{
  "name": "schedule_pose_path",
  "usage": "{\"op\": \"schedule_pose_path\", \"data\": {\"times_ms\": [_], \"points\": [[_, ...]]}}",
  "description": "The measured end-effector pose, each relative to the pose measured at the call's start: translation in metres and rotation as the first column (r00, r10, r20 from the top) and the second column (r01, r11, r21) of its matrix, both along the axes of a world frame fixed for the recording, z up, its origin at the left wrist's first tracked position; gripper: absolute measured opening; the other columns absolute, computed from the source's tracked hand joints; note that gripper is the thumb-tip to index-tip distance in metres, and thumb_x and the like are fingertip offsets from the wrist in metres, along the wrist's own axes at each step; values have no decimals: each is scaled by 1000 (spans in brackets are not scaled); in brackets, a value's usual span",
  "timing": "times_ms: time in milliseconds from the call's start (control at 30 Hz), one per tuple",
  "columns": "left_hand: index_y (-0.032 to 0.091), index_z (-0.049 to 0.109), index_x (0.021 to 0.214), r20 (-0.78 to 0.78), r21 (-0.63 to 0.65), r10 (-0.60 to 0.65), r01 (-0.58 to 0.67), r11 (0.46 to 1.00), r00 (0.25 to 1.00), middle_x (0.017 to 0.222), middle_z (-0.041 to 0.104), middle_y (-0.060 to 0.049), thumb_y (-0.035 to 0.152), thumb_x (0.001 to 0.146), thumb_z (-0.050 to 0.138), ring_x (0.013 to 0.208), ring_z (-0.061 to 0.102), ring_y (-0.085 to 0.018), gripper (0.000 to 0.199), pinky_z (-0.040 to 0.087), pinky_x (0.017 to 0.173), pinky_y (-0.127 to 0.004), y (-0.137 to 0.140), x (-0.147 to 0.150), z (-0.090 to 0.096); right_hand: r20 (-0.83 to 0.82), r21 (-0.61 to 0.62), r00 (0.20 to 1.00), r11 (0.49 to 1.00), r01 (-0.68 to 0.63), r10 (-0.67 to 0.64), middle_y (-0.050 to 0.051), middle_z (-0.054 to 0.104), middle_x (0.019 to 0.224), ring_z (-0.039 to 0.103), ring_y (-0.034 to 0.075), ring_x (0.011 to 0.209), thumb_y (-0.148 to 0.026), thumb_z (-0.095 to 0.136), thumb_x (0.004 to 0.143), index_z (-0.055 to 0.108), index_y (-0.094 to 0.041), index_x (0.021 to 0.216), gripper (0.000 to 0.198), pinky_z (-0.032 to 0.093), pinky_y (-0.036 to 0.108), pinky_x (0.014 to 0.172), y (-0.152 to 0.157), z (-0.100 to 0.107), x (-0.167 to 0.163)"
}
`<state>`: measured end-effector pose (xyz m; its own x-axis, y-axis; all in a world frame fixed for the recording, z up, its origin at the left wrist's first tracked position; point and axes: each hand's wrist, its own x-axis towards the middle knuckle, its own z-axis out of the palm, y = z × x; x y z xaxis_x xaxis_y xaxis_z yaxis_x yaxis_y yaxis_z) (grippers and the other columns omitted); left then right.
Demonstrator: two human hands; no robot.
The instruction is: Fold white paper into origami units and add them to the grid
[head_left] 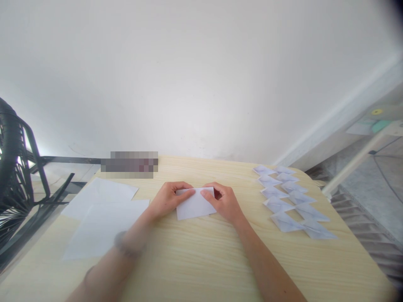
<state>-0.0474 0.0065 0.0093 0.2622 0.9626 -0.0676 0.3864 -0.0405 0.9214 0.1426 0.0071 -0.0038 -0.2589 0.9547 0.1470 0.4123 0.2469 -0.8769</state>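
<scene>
Tabletop (195, 260), hands (166, 198) partly behind paper (194, 206)

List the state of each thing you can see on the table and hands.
Left hand: pinching the paper.
Right hand: pinching the paper.
Paper: held along its far edge.
Sheets: lying flat, overlapping.
Folded pieces: laid out in two columns.
Bracelet: worn.
Pixelated item: cannot tell.

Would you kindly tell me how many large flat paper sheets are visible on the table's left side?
2: the farther sheet, near the left edge, and the nearer sheet, overlapping it and partly behind the left forearm. More may be hidden underneath.
</scene>
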Motion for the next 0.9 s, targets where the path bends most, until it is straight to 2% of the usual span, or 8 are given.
{"op": "schedule_pose_path", "data": {"times_ms": [100, 333, 567, 733, 900], "points": [[17, 66, 80, 9, -8, -33, 34, 999, 999, 80, 66, -4, 44, 74, 52, 71, 58, -18, 31, 43, 56, -22, -1, 1, 0, 30, 23, 999, 1000, -11, 10, -1, 58, 61, 43, 9, 49, -39, 49, 79, 64, -19, 77, 25, 33, 21, 46, 0, 0, 1], [15, 62, 77, 80, -40, -10, 13, 999, 997, 73, 64, -4, 42, 74, 53, 66, 57, -15, 28, 42, 53, -21, 0, 1, -2, 60, 43, 997, 998, -53, 50, 0, 64, 67, 48, 10, 51, -35, 49, 79, 65, -19, 76, 23, 35, 22, 48, 0, -1, 1], [15, 60, 76, 92, -55, -72, 77, 995, 993, 69, 61, -2, 38, 75, 53, 61, 52, -12, 24, 37, 52, -20, 0, -1, -4, 49, 71, 996, 994, -83, 80, 1, 66, 72, 53, 12, 58, -32, 49, 79, 66, -20, 78, 20, 37, 22, 51, -1, 1, -1], [14, 58, 73, 94, -40, -25, 29, 999, 995, 66, 58, -1, 38, 74, 54, 57, 50, -11, 24, 35, 51, -20, 1, -1, -6, -33, 72, 999, 997, 38, -36, 2, 65, 73, 54, 13, 61, -33, 50, 79, 64, -18, 76, 21, 38, 22, 53, 0, -1, 1], [14, 56, 74, 172, -68, 39, -27, 997, 984, 69, 58, -1, 39, 74, 55, 59, 52, -11, 25, 41, 55, -21, 2, 0, -5, -130, 18, 976, 984, 178, -174, 2, 63, 74, 53, 13, 62, -36, 51, 78, 63, -17, 77, 22, 39, 22, 55, 4, -3, 7]]}}
